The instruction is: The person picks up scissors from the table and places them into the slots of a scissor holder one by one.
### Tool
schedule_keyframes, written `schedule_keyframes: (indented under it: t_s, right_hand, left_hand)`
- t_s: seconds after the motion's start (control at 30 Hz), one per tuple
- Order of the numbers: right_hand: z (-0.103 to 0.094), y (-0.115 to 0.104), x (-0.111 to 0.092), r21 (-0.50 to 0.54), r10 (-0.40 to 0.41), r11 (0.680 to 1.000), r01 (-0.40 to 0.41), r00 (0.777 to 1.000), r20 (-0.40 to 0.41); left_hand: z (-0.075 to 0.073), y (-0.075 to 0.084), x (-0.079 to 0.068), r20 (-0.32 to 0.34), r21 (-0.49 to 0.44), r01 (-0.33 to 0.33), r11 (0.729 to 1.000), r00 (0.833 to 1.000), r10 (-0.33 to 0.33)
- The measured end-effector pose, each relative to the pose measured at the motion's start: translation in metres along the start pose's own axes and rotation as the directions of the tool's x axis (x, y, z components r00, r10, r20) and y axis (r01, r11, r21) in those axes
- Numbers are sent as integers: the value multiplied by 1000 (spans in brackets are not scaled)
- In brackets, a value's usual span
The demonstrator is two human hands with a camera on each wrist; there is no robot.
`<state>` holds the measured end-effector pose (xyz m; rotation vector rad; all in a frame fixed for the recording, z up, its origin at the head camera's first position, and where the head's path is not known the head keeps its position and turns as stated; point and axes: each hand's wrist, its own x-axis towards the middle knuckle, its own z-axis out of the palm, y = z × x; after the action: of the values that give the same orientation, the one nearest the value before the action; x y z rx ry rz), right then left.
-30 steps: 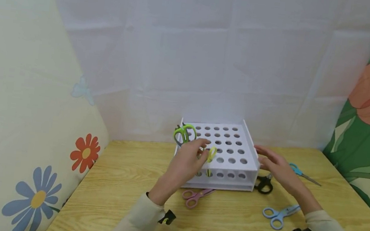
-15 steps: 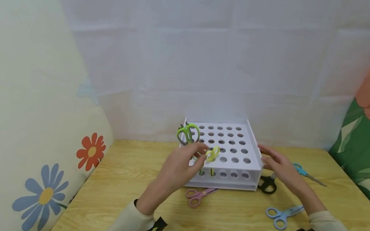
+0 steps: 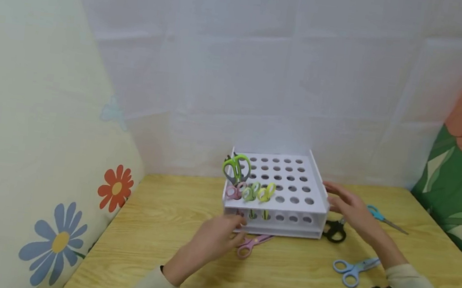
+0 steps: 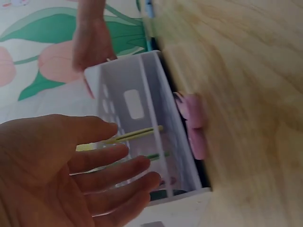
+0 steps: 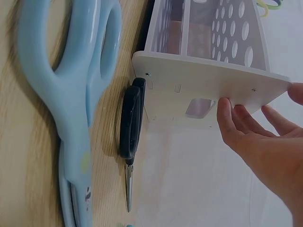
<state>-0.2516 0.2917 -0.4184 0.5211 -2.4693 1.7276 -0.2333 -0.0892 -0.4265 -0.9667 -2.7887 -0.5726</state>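
The left hand (image 3: 211, 239), empty with fingers apart, is between seven and eight o'clock of the white rack (image 3: 288, 208), with the loose pink scissors (image 3: 255, 241) on the tabletop (image 3: 283, 283) at its three o'clock; the right hand (image 3: 351, 210), relaxed, touches the rack's side at three. Reaching for that loose pair seems the step in hand, and the next move would call for pinching its handles. In the rack's holes, a second pink pair (image 3: 234, 192), a light green pair (image 3: 251, 192) and a yellow pair (image 3: 267, 193) run from eight to seven o'clock, with a green-and-grey pair (image 3: 236, 164) at nine.

Soft light, perhaps slight blur.
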Motion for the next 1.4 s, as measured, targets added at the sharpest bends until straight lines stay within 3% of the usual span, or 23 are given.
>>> schedule_keyframes:
  t_s: [0.2, 0.33, 0.47, 0.63, 0.87, 1.03, 1.23, 1.4]
  right_hand:
    - [0, 0, 2, -18, 11, 1000, -11, 1000, -1]
    - [0, -1, 4, -31, 24, 999, -24, 1000, 1]
    - [-2, 1, 6, -46, 37, 998, -37, 999, 2]
    - [-3, 3, 5, -49, 30, 998, -31, 1000, -5]
    - [-3, 3, 4, -48, 17, 999, -17, 1000, -7]
    - [-3, 2, 4, -39, 28, 999, -28, 1000, -6]
    - [-2, 1, 3, -36, 27, 999, -27, 1000, -6]
    - [-1, 2, 1, -36, 22, 999, -22, 1000, -11]
  left_hand:
    - [20, -13, 4, 59, 129, -12, 992, 998, 4]
    - [24, -13, 6, 55, 202, -39, 979, 998, 29]
    - [24, -11, 5, 84, 207, -80, 975, 994, 63]
    - [27, -10, 5, 144, 178, -203, 963, 973, 178]
    - [29, -13, 7, 175, 150, -278, 949, 952, 251]
    - [31, -15, 9, 173, 175, -370, 912, 924, 342]
    - [32, -15, 7, 261, 208, -364, 908, 915, 307]
    - [32, -13, 4, 267, 248, -370, 896, 915, 304]
